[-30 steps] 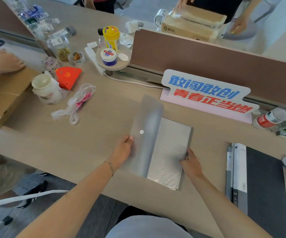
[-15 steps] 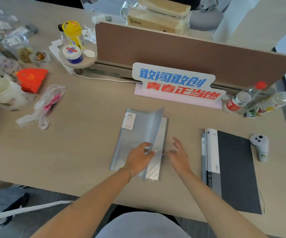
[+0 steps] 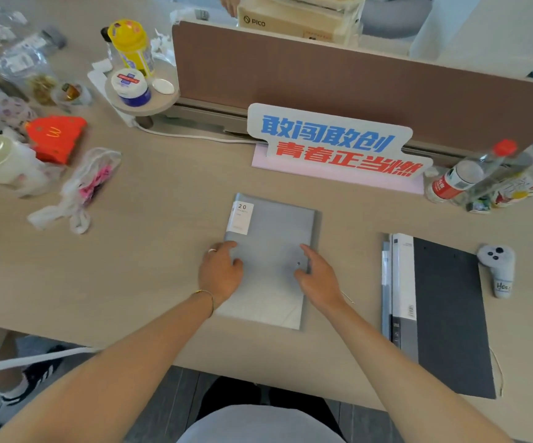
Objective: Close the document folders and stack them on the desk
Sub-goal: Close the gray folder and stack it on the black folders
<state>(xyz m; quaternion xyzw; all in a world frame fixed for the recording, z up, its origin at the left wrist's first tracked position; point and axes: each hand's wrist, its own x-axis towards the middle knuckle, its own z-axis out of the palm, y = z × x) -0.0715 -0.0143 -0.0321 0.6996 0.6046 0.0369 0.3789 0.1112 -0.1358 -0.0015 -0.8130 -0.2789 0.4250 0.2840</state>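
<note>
Neither grip holds anything: left hand and right hand rest flat, fingers spread, on the closed grey folder at mid counter. Judged light, thin, flexible, slippery; lift by both long edges. Dark folders lie right.

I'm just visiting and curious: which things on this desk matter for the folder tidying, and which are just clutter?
For the job:
grey folder, closed, under left hand and right hand
dark folder

Just lying about:
slogan sign
water bottle
white controller
red box
yellow bottle
</note>
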